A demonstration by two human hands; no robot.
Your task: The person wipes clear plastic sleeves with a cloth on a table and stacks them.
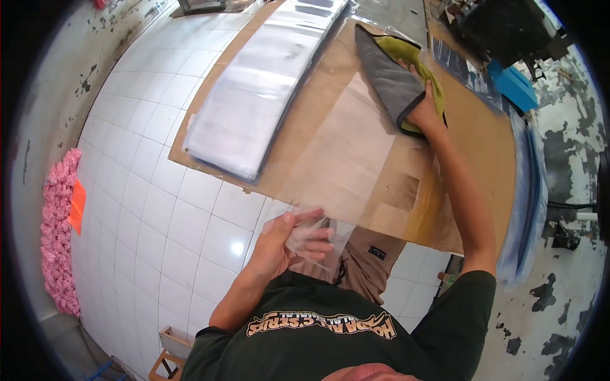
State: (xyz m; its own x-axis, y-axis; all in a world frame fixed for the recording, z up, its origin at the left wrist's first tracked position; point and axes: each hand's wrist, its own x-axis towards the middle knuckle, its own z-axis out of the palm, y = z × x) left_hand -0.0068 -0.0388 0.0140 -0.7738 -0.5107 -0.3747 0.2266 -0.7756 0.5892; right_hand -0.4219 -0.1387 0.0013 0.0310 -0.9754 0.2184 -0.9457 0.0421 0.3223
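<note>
A long, clear plastic sheet [346,152] runs across the cardboard-topped table [470,171] and hangs over its near edge. My left hand [276,244] grips the sheet's near end just off that edge, thumb on one side, and the fingers show through the film. Farther away on the right, my right hand [422,105] is closed on a grey and yellow-green cloth [384,76]. The cloth lies folded at the far part of the sheet, its green side partly wrapped round my fingers.
A thick stack of clear plastic sheets [248,95] lies on the table's left. Against the right wall are a blue container [513,86], a dark machine [508,28] and more plastic sheets [524,203]. A pink bundle [60,235] stands by the left wall.
</note>
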